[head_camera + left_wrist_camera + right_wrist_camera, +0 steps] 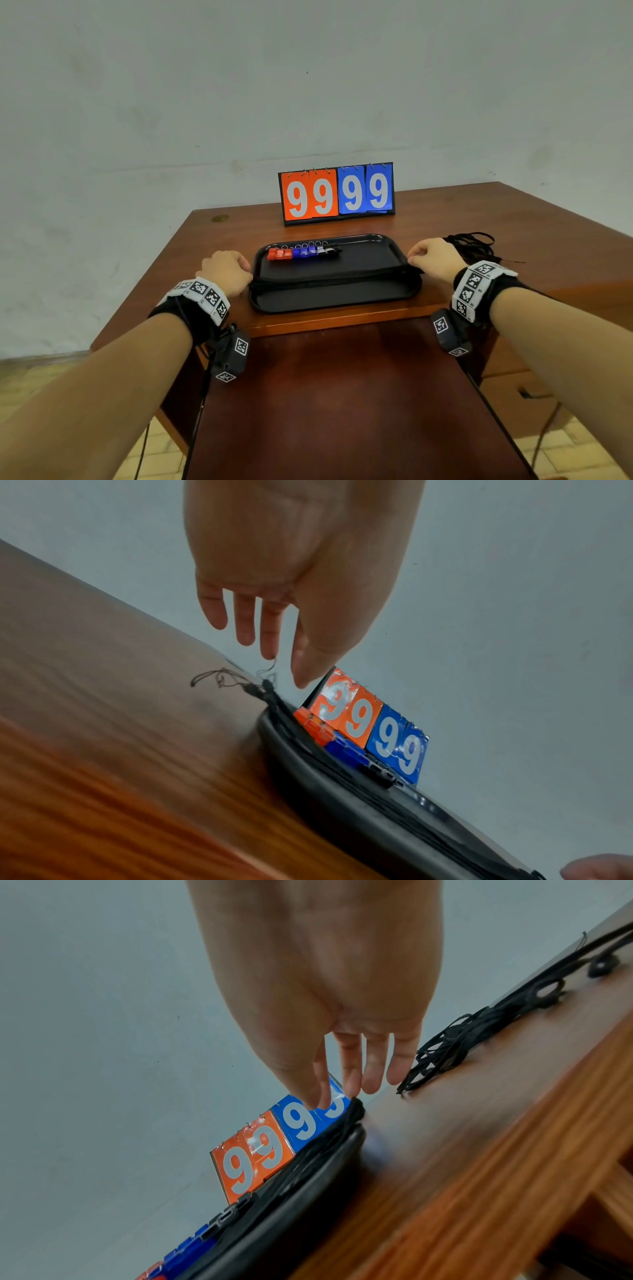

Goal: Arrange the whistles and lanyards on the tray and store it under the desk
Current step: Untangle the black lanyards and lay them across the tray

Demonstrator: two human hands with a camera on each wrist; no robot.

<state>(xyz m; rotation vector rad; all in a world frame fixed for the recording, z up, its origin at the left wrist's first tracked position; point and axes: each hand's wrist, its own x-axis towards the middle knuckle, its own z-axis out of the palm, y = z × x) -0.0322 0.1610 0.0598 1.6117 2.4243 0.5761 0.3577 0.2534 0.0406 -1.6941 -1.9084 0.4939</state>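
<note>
A black tray (329, 305) lies near the desk's front edge. Red, blue and black whistles (301, 253) stand in a row at its far left. A bundle of black lanyards (329, 275) stretches straight across the tray from side to side. My left hand (227, 270) is at the bundle's left end (270, 693), fingers pointing down and straight, just above it. My right hand (433, 257) hovers at the right end (356, 1110) with near-straight fingers, thumb and forefinger close together. Neither hand clearly grips the cords.
A tangle of loose black lanyards (474, 245) lies on the desk behind my right hand. A flip scoreboard (337, 193) reading 99 99 stands behind the tray. Below the desk's front edge is a darker brown surface (342, 394); a drawer handle (534, 395) is at the right.
</note>
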